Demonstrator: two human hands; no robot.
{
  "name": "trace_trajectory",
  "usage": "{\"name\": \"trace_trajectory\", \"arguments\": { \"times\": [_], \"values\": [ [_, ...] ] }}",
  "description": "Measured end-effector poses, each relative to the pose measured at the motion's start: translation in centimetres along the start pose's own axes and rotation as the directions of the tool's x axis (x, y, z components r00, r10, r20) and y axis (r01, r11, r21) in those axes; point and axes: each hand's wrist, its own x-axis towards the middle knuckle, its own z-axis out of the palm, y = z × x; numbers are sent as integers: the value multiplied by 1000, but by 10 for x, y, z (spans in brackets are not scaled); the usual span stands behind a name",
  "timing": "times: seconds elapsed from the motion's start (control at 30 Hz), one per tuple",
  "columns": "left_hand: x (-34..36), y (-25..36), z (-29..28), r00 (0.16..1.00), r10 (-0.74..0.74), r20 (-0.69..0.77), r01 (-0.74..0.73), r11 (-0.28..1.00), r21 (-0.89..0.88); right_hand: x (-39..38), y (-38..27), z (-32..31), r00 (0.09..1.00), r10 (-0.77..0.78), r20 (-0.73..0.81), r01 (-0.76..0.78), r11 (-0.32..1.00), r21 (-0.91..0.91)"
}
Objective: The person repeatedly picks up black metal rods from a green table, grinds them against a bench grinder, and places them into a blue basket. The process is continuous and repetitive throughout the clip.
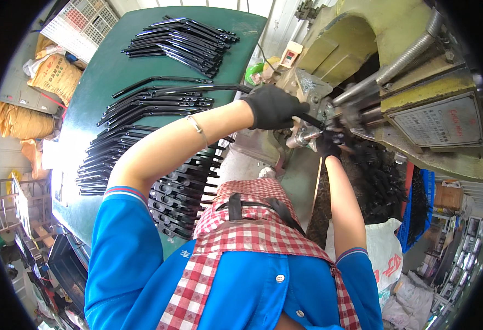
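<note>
My left hand [274, 107], in a black glove, is closed around a bent black metal tube [219, 87]. One end of the tube reaches back over the table; the other points into the tooling of a green machine [313, 104]. Just below that tooling, beside a shiny metal cylinder [303, 137], is my right hand [328, 144], also black-gloved. Its fingers look curled, and what they hold is hidden in the dark, blurred area. More bent black tubes [142, 107] lie in rows on the green table [109, 71] to the left.
A separate bundle of tubes [181, 41] lies at the table's far end. Black brackets [178, 192] line its near right edge. Dark metal parts [376, 184] are heaped under the machine, near a white sack [379, 247] and a blue crate [420, 209]. Yellow sacks [57, 77] stand left.
</note>
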Motion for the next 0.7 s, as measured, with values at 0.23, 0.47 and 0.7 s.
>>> {"name": "trace_trajectory", "arguments": {
  "times": [0.23, 0.47, 0.7],
  "values": [
    [-59, -1, -25, 998, 22, -56, -28, 993, -116, 40, 45, 57, 987, -152, 56, 160, 968, -193],
    [-245, -83, 30, 785, -577, 226, 557, 816, 154, 32, 65, 65, 981, -4, -192, 89, 896, 436],
    [-334, -59, 68, 581, -755, -303, 766, 634, -110, -41, -9, -58, 995, -20, 102, -103, -299, 949]
  ]
}}
